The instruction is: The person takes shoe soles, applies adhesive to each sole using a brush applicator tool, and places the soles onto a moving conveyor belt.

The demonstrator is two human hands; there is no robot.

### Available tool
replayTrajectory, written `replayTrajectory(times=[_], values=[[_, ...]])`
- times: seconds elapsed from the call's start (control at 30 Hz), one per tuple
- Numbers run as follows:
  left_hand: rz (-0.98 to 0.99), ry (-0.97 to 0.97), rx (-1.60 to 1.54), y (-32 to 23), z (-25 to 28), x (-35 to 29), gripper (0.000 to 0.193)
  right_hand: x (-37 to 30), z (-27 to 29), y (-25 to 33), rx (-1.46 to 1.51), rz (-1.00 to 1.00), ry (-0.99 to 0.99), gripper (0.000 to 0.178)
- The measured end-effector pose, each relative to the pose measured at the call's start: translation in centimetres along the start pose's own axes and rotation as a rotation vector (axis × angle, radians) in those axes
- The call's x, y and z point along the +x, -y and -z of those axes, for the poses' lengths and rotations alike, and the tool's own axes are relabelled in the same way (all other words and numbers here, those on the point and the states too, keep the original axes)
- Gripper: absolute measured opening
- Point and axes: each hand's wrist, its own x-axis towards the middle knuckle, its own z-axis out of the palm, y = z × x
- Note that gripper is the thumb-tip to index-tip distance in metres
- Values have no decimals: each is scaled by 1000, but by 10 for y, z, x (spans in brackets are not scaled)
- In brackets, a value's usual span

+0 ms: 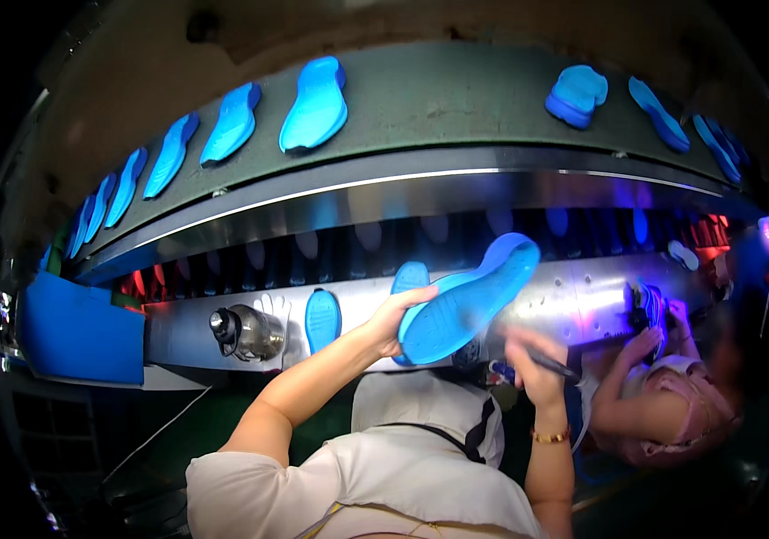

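Note:
My left hand (393, 318) is closed on the heel-side edge of a bright blue shoe sole (478, 301), holding it tilted above the metal bench with its hollow upper side facing me. Just right of the sole, my right hand (541, 366) grips a slim dark-handled tool (555, 365); its tip is blurred by motion, and I cannot tell its kind. Partly behind the held sole lies a second blue sole (410, 276). Another blue sole (322, 322) rests flat on the bench, left of my left hand. A small dark container (468, 352) sits below the held sole, mostly hidden.
Beyond the metal bench (555, 301), a raised green belt (456, 112) carries several blue soles. A clear bottle with a dark lid (257, 332) and a white glove (275, 311) are at left, near a blue panel (83, 328). Another person (672, 409) works at right under violet light.

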Motion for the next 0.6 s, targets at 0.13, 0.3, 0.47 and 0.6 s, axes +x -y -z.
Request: replayTrajectory(times=[0.13,0.3,0.47,0.6], values=[[-411,27,183,-34,-48,-3,59,-30,25,-29,612,223,-39,24],[-668,361,-43,-121,-81,53,67,-24,28,-49,639,78,-127,21],[-755,-15,-510,-136,-87,105,79,-28,26,-61,743,95,-188,20],[-829,-14,214,-113,-114,140,77,-37,29,-79,721,26,-256,19]])
